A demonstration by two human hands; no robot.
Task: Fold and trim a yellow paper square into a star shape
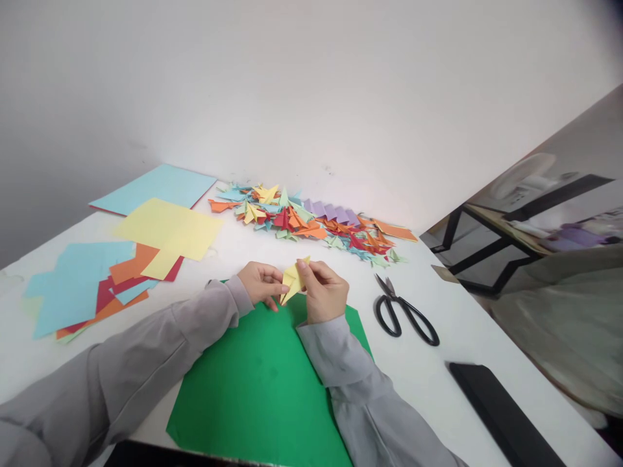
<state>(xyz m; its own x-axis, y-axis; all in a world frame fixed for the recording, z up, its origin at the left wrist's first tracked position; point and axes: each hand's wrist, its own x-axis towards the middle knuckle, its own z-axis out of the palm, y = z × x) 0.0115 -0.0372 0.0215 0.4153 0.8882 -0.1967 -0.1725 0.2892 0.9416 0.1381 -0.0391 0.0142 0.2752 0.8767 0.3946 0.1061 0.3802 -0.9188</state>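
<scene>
Both hands hold one small piece of folded yellow paper [293,280] above the far part of a green sheet [257,383]. My left hand [263,282] pinches its lower left side between thumb and fingers. At its upper right, my right hand [325,288] grips the paper with thumb and curled fingers. The paper has a pointed shape with creases showing on its face. Behind the hands lies a long heap of small folded paper pieces [292,220] in several colours, along the wall.
Black-handled scissors [403,311] lie right of the green sheet, blades slightly apart. A black flat bar [501,412] rests near the right table edge. Loose coloured papers [82,279], a yellow sheet [168,224] and a light blue sheet [158,188] lie at left.
</scene>
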